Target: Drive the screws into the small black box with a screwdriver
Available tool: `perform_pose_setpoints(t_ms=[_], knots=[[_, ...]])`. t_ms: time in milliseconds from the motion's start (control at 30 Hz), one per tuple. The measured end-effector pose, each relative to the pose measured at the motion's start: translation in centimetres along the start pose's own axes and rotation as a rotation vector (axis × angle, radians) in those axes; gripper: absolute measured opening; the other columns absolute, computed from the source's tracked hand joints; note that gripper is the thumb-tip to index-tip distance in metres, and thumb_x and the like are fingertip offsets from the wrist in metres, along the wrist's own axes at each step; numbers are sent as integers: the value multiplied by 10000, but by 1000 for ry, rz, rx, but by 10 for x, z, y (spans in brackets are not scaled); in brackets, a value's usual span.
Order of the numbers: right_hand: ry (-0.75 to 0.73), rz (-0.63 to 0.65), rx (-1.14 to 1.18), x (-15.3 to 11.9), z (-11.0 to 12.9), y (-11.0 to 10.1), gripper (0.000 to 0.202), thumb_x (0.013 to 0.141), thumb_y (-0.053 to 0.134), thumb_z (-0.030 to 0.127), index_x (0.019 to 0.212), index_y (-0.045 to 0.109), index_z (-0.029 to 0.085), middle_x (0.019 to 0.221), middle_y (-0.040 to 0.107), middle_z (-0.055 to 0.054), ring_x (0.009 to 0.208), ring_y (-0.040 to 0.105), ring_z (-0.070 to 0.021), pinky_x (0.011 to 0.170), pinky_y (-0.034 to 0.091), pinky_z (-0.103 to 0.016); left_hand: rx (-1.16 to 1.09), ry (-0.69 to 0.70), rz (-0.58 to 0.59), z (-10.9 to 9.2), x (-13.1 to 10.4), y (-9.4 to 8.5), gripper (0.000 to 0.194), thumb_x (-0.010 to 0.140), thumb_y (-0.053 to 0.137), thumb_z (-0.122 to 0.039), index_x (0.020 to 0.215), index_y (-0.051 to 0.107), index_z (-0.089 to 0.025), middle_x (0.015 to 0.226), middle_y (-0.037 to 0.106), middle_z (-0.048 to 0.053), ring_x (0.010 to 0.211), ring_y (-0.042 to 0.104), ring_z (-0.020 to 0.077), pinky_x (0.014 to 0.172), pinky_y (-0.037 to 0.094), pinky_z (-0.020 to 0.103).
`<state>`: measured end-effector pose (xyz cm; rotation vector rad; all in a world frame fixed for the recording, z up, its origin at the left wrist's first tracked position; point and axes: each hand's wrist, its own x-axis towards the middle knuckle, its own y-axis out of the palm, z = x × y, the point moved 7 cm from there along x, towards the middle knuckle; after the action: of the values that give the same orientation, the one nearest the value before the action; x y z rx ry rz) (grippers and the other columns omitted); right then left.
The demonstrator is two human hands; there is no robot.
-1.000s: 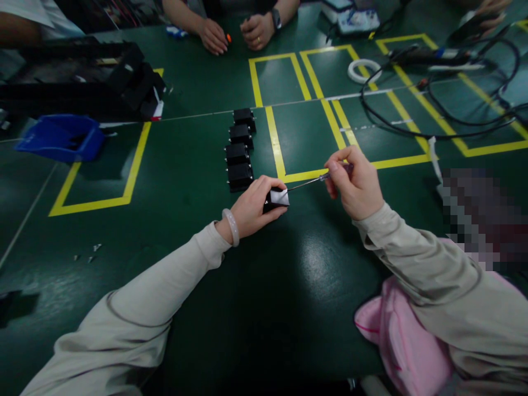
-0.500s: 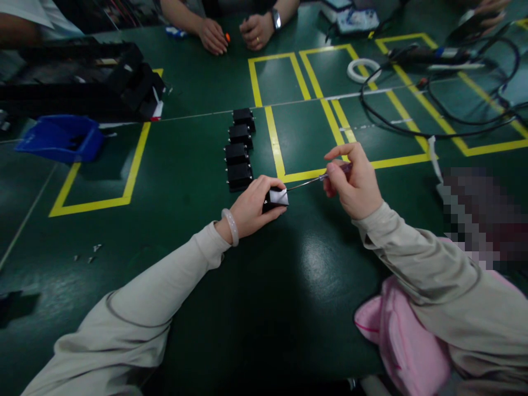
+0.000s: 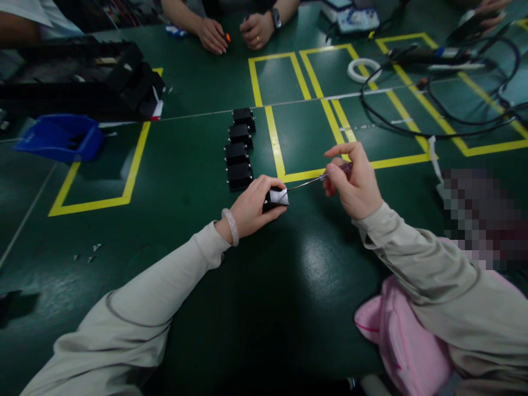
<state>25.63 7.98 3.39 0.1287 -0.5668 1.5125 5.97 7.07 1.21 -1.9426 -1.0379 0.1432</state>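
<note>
My left hand [image 3: 252, 209] is closed around a small black block [image 3: 270, 205] with a pale, shiny face, steadying it on the green table. In my right hand [image 3: 355, 179] is a thin screwdriver [image 3: 323, 177], pinched by its purplish handle. Its metal shaft points left, and the tip meets the right side of the block; the exact contact point is too small to make out. Just beyond my left hand, several similar black blocks [image 3: 239, 173] stand in a row leading away from me, with small shiny bits at their sides.
Loose screws [image 3: 96, 247] lie at left. A blue bin [image 3: 61, 137] and long black housings [image 3: 124, 82] sit farther back. Across the table rest a co-worker's hands [image 3: 212, 36]. A white tape roll [image 3: 363, 70] and black cable [image 3: 396, 129] are at right, a pink cloth item [image 3: 408, 335] near my right arm.
</note>
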Motion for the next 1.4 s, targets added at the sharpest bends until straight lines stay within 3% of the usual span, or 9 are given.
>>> perform_pose_setpoints(t_ms=[133,333,567,767,1000,1200,1400], knots=[[-8,-3,-39,0,2,0,297,970,572,492,833,480,246,509,521,57,395,502,-93,385,388,-271,2,3,-2,0,0,0,321,917,656,-253,1193,511,-174,1139,595,85,1044,586,225,927,500,385],[8,-24,-5,-1,-3,-1,220,953,615,421,1000,475,259,565,513,74,405,499,-94,376,385,-276,-1,-1,-4,1,0,1,324,914,663,-262,1189,514,-177,1135,595,84,1042,585,226,924,501,389],[-11,1,-59,0,1,-1,275,966,590,452,821,487,241,512,524,58,389,497,-89,387,380,-266,1,2,-3,1,0,0,323,911,663,-261,1185,516,-173,1132,595,85,1039,582,228,924,497,392],[22,-6,-4,0,-1,-1,251,934,634,458,945,492,250,565,520,75,404,509,-87,388,392,-267,-2,-7,4,1,0,0,322,913,660,-262,1187,518,-168,1136,592,87,1040,581,228,922,495,388],[8,2,-85,1,4,-2,334,958,583,525,797,480,251,474,508,66,384,478,-101,415,372,-301,1,-13,8,0,0,0,317,913,653,-263,1183,512,-177,1134,594,86,1041,583,230,925,497,393],[58,3,13,0,-1,0,284,923,638,513,948,495,269,567,516,72,397,504,-97,378,384,-289,2,-16,10,1,0,0,316,912,655,-264,1183,510,-188,1136,596,83,1048,587,230,934,502,399],[58,1,-22,1,0,-1,321,941,604,532,824,498,253,512,531,58,394,503,-103,381,396,-277,7,-26,12,2,0,0,322,911,658,-263,1186,511,-187,1148,597,85,1060,591,233,937,504,397]])
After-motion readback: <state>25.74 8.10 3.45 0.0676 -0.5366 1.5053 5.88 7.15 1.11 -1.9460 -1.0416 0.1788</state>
